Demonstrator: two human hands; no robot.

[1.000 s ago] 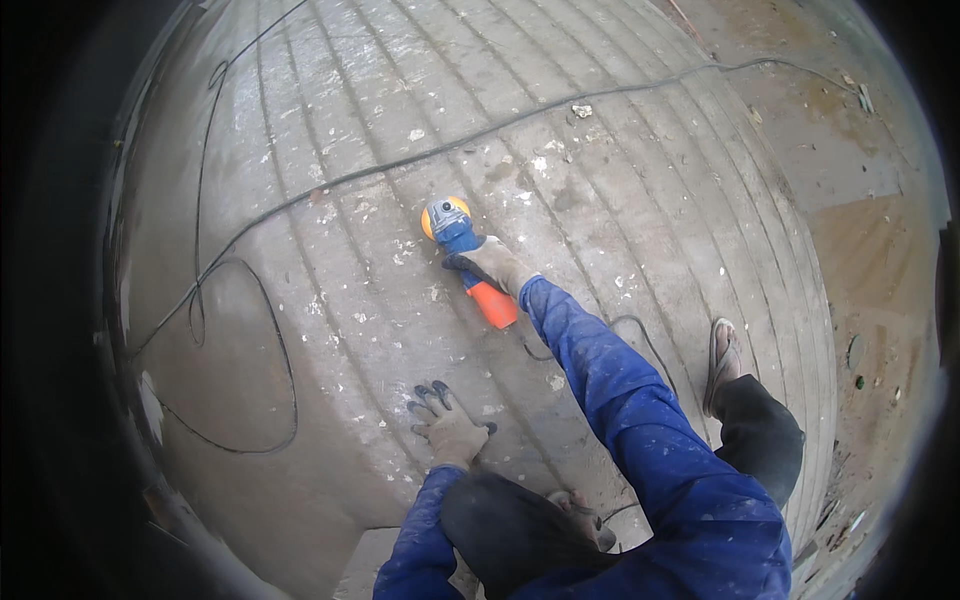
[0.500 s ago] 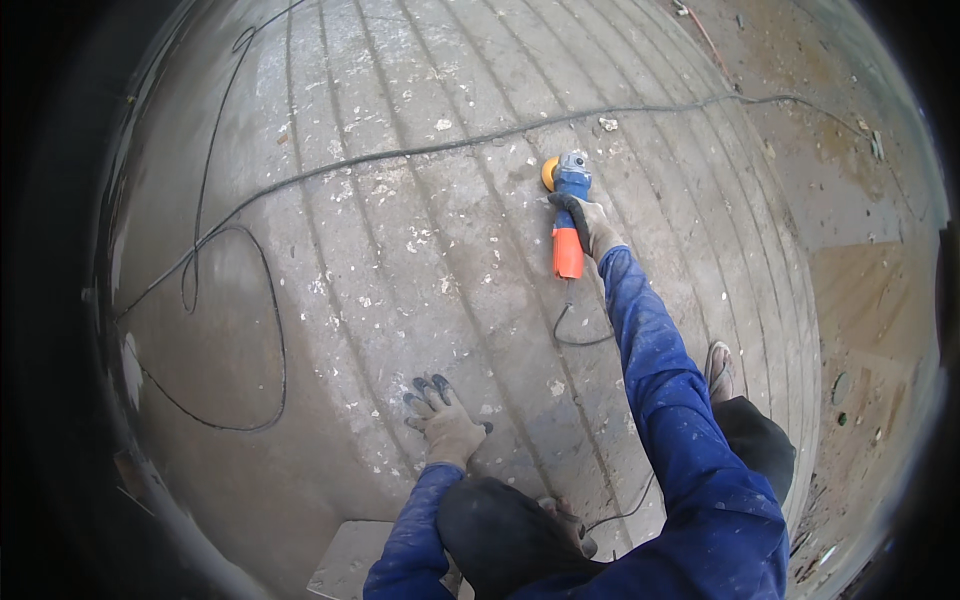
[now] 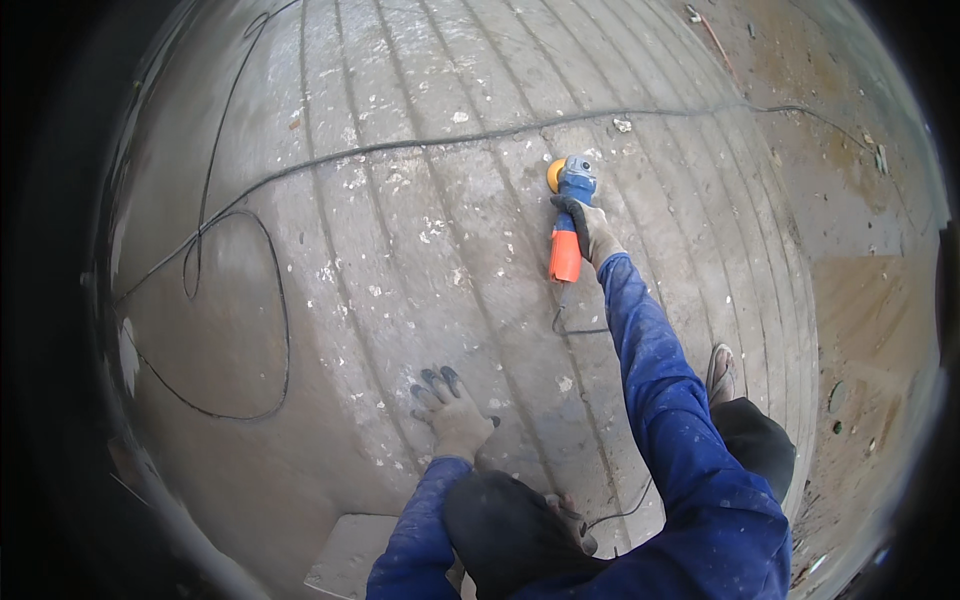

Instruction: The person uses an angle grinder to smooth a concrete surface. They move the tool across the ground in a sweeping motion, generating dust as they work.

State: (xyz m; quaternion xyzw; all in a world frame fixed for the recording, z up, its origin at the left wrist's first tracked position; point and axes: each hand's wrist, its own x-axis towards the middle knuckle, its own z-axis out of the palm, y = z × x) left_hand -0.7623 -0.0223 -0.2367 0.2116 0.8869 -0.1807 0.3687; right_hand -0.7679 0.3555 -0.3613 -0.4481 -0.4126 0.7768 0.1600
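Note:
My right hand (image 3: 588,225), in a pale glove with dark fingertips, grips a blue angle grinder (image 3: 575,180) with an orange rear housing and a yellow disc at its head. Its grey cord hangs from the rear and bends across the grooved concrete surface (image 3: 430,300). Lower left, my gloved left hand (image 3: 448,410) lies flat on the concrete, fingers spread, holding nothing.
A long thick cable (image 3: 480,136) crosses the surface above the grinder. A looped thinner cable (image 3: 285,330) lies at left. At right, dirty ground (image 3: 860,300) with scattered debris runs beside the concrete's edge. My sandalled foot (image 3: 722,368) rests on the right, below the grinder.
Over the last second, my right hand and the grinder have moved up and to the right, the grinder turning more upright. In the last half second they shifted only slightly. My left hand stays down.

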